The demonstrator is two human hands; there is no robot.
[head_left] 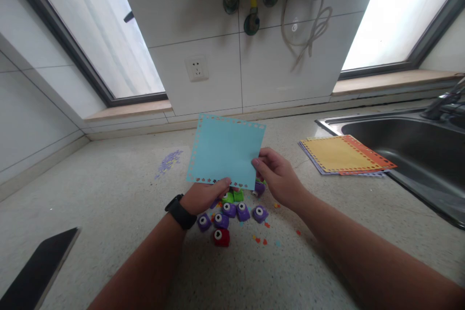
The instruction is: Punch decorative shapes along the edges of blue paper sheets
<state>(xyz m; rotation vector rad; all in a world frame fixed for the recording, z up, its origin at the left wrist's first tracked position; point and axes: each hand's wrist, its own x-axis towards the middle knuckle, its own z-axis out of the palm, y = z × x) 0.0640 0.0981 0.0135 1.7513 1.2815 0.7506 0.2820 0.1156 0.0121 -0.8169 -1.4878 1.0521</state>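
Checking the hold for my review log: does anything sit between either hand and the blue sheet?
Nothing visible does. The left hand pinches the lower edge of the blue sheet, the right hand its right edge. The small punches lie on the counter below.

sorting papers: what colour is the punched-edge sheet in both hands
Light blue paper sheet; head view.

Bright window (392, 9) glare, wide-angle edge distortion

wall: white tiles (203, 24), one socket (196, 68) | left window (101, 34), right window (399, 9): bright | counter (109, 193): speckled stone | sink (403, 147): steel
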